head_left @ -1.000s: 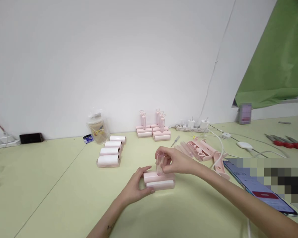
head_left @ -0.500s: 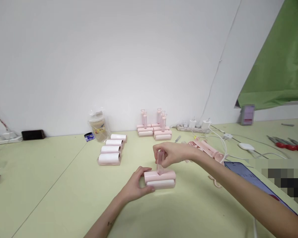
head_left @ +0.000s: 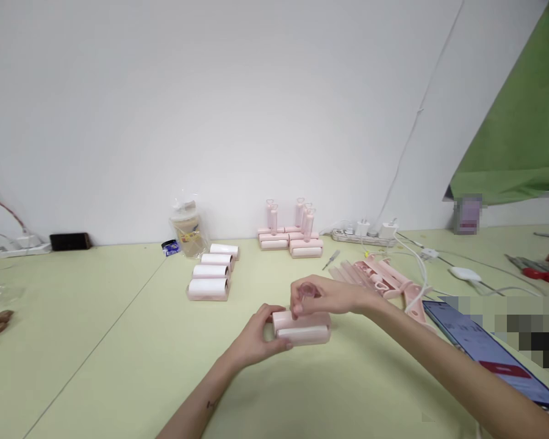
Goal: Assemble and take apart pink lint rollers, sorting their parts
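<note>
A pink lint-roller body [head_left: 302,329] with a white roll lies on the pale green table [head_left: 119,366] in front of me. My left hand [head_left: 256,338] grips its left end, fingers wrapped round it. My right hand [head_left: 324,297] is closed in a pinch on a short pink handle piece [head_left: 305,292] that stands upright on top of the roller body. A heap of loose pink handles [head_left: 375,277] lies just right of my right hand.
Several white rolls in pink holders [head_left: 213,274] sit in a column at centre left. Finished rollers with upright handles [head_left: 290,235] stand by the wall. A wrapped cup [head_left: 188,231], power strip [head_left: 363,235], small screwdriver [head_left: 332,259], phone [head_left: 485,350] and red tools [head_left: 540,271] are also on the table.
My right hand has come down, pushing the handle piece lower onto the roller body. My left hand has kept its grip on the roller's end. The camera has shifted slightly left.
</note>
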The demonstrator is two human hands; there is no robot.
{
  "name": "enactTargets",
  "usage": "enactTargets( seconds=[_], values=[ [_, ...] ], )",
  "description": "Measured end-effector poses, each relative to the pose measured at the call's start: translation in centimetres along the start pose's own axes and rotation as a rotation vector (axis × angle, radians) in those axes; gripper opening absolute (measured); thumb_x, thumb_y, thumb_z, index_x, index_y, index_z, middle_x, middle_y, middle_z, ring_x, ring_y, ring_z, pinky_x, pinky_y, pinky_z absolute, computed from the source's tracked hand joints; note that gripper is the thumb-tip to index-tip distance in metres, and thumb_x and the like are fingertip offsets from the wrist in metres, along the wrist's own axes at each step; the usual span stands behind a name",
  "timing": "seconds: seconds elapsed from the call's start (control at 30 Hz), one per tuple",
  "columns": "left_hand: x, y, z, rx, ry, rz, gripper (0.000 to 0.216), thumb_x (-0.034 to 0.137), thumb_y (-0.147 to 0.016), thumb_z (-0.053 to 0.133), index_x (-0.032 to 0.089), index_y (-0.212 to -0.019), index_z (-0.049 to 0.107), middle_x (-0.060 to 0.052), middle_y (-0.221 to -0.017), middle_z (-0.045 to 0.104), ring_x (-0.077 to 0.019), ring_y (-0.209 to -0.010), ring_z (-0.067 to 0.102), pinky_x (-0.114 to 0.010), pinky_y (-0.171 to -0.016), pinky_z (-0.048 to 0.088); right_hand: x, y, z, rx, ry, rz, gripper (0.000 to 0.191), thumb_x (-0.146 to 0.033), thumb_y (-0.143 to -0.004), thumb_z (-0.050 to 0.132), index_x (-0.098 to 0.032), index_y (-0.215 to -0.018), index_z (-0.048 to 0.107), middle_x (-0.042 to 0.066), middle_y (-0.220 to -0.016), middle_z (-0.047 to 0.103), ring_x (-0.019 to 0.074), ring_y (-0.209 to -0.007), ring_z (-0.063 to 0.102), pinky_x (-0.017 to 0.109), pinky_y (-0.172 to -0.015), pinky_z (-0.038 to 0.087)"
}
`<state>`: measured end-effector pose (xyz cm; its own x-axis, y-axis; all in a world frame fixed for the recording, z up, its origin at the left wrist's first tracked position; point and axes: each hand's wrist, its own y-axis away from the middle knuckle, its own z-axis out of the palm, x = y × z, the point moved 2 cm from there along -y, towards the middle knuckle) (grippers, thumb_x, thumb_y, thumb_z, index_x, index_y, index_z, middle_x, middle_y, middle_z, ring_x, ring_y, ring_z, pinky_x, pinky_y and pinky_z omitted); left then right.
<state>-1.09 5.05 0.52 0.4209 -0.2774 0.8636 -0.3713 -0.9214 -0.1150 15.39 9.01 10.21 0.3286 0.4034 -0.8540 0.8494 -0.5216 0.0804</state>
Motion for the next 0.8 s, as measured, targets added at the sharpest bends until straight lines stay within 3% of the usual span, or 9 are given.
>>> enactTargets(
  seconds=[0.1,0.2,0.3,0.37,0.47,0.63,0.8],
  values=[
    [-0.1,0.1,0.1,-0.008,-0.008,0.011,0.052,0.031,-0.065,0.065,0.024,-0.113,0.044,-0.002,-0.110,0.050,-0.0198,-0.101,0.047,-0.029,-0.087,0.038,0.8,0.2,0.5,0.174,-0.272,-0.087,0.034,-0.035,-0.082,0.045,-0.014,-0.056,0.053,0.002,-0.060,0.062,0.0137,-0.063,0.053,0.028,-0.070,0.038],
    [-0.1,0.1,0.1,0.000,-0.007,0.013,0.052,0.030,-0.065,0.065,0.024,-0.112,0.044,-0.002,-0.110,0.050,-0.0199,-0.102,0.046,-0.030,-0.088,0.037,1.9,-0.6,1.3,0.332,-0.478,-0.154,0.045,-0.037,-0.085,0.040,-0.016,-0.046,0.048,0.000,-0.044,0.054,0.0153,-0.057,0.056,0.030,-0.071,0.039],
    [-0.1,0.1,0.1,0.006,-0.009,0.010,0.051,0.030,-0.065,0.065,0.023,-0.111,0.045,-0.002,-0.108,0.050,-0.0198,-0.100,0.047,-0.029,-0.087,0.037,2.8,-1.8,1.8,0.420,-0.612,-0.199,0.045,-0.034,-0.085,0.036,-0.018,-0.042,0.040,-0.004,-0.037,0.042,0.0124,-0.043,0.051,0.026,-0.054,0.041],
    [-0.1,0.1,0.1,0.006,-0.013,0.016,0.050,0.029,-0.065,0.065,0.023,-0.110,0.046,-0.002,-0.106,0.050,-0.0194,-0.099,0.047,-0.029,-0.086,0.038,3.3,-2.5,1.9,0.449,-0.704,-0.220,0.043,-0.031,-0.083,0.034,-0.019,-0.042,0.035,-0.007,-0.035,0.034,0.0087,-0.033,0.040,0.023,-0.041,0.035],
    [-0.2,0.0,0.1,0.006,-0.011,0.019,0.049,0.028,-0.064,0.065,0.023,-0.110,0.046,-0.002,-0.106,0.051,-0.0191,-0.098,0.048,-0.029,-0.086,0.038,3.7,-3.1,1.9,0.386,-0.807,-0.236,0.041,-0.030,-0.081,0.034,-0.020,-0.041,0.033,-0.009,-0.033,0.027,0.0068,-0.027,0.028,0.020,-0.031,0.027],
    [-0.3,-0.1,0.0,0.003,0.009,-0.008,0.049,0.028,-0.065,0.065,0.023,-0.110,0.046,-0.002,-0.110,0.052,-0.0203,-0.100,0.048,-0.030,-0.085,0.039,4.5,-3.6,1.7,0.146,-0.899,-0.272,0.042,-0.033,-0.076,0.039,-0.020,-0.037,0.033,-0.008,-0.030,0.027,0.0063,-0.025,0.024,0.021,-0.028,0.027],
    [0.0,-0.3,-0.7,-0.117,0.062,-0.004,0.058,0.027,-0.066,0.064,0.022,-0.118,0.038,-0.005,-0.115,0.052,-0.0205,-0.102,0.049,-0.031,-0.087,0.038,5.1,-4.0,1.5,-0.029,-0.944,-0.311,0.041,-0.034,-0.072,0.041,-0.019,-0.034,0.034,-0.007,-0.028,0.027,0.0057,-0.024,0.023,0.020,-0.026,0.025]
  ],
)
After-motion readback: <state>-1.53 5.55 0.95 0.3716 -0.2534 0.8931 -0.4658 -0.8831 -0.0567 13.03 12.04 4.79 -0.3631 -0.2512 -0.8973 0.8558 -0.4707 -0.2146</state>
